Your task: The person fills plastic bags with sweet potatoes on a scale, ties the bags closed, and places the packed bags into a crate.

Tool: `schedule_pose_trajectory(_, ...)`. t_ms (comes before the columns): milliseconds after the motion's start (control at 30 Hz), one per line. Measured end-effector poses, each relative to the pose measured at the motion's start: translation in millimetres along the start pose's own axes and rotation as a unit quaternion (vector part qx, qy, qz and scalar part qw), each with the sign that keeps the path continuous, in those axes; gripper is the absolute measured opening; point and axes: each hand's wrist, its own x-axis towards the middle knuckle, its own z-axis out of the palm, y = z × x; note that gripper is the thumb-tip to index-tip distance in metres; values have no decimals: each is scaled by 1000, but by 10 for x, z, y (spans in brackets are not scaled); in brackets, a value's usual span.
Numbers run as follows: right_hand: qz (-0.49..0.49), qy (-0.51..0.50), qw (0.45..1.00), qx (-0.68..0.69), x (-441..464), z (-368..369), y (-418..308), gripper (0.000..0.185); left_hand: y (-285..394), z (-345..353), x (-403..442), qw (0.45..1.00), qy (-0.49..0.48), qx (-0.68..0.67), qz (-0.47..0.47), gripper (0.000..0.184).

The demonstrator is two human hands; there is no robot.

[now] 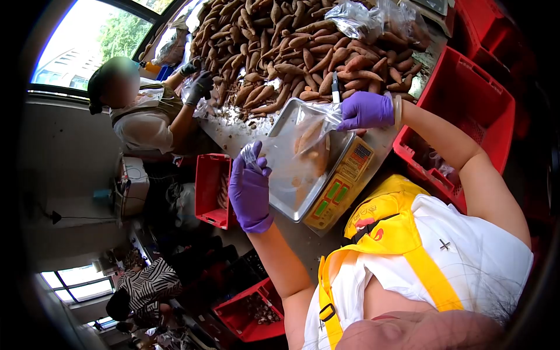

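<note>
Fingers of your purple-gloved left hand [249, 195] pinch the gathered plastic of a clear bag [286, 169]; those of your right hand [366, 111] are bent tight on its other end. The bag, brown sweet potatoes [315, 143] showing inside, is over the scale [341, 184]; whether it touches the tray is unclear. Beyond the scale lies a large tuber heap [268, 52]; right of it, a red crate [496, 128].

Two purple gloves [251, 195], one lit scale [350, 169], one yellow apron [385, 216] appear.
</note>
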Motion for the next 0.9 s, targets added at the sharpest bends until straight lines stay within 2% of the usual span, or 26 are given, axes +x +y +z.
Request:
schedule_pose_trajectory(67, 1, -21, 1000, 9, 5, 35, -101, 41, 52, -79, -110, 999, -34, -21, 3, 43)
schedule_pose_trajectory(100, -4, -12, 999, -48, 53, 19, -178, 42, 95, 6, -173, 998, -8, 32, 50, 44)
schedule_pose_trajectory(133, -5, -16, 999, -49, 96, -30, -299, 42, 157, 137, -241, 991, 17, 86, 97, 46)
schedule_pose_trajectory(200, -40, 27, 992, -119, 185, -156, -545, 44, 204, 272, -329, 988, 11, 102, 115, 48)
schedule_pose_trajectory(233, -79, 76, 986, -127, 218, -169, -590, 38, 161, 309, -374, 982, 9, 133, 133, 49)
schedule_pose_trajectory(267, -81, 76, 985, -130, 238, -174, -582, 38, 109, 339, -419, 975, 8, 165, 151, 49)
schedule_pose_trajectory(333, -61, 62, 983, -160, 262, -154, -549, 37, -69, 306, -522, 974, 23, 186, 127, 50)
schedule_pose_trajectory(367, -28, 19, 984, -173, 237, -159, -592, 35, -154, 304, -563, 975, 33, 183, 123, 51)
schedule_pose_trajectory(400, -7, -16, 978, -207, 236, -51, -515, 26, -221, 295, -591, 976, 42, 180, 119, 52)
schedule_pose_trajectory(467, 11, -16, 944, -330, 197, 105, -712, 37, -289, 320, -617, 974, 46, 189, 116, 51)
schedule_pose_trajectory(533, -75, 1, 940, -333, 275, 284, -1012, 36, -332, 408, -621, 967, 38, 222, 123, 49)
schedule_pose_trajectory(600, -114, 41, 979, -166, 498, 638, -1029, 34, -359, 460, -595, 970, 35, 213, 112, 48)
schedule_pose_trajectory(633, -114, 40, 979, -164, 580, 644, -1090, 34, -362, 467, -569, 968, 23, 218, 120, 49)
schedule_pose_trajectory(667, -49, -62, 992, -98, 654, 617, -1136, 35, -368, 475, -555, 966, 9, 222, 129, 50)
schedule_pose_trajectory(733, 20, -159, 987, -29, 730, 774, -944, 37, -351, 531, -584, 962, 7, 233, 140, 49)
schedule_pose_trajectory(767, -57, -101, 992, -54, 808, 1143, -589, 40, -352, 540, -598, 958, 11, 236, 160, 48)
schedule_pose_trajectory(833, 86, -131, 987, 43, 957, 1264, -507, 39, -385, 480, -622, 955, 6, 231, 186, 46)
schedule_pose_trajectory(867, 88, -134, 986, 44, 947, 1289, -454, 39, -421, 426, -620, 956, 8, 229, 184, 46)
schedule_pose_trajectory(900, 58, -129, 990, 1, 923, 1279, -439, 37, -463, 378, -622, 950, 56, 254, 175, 45)
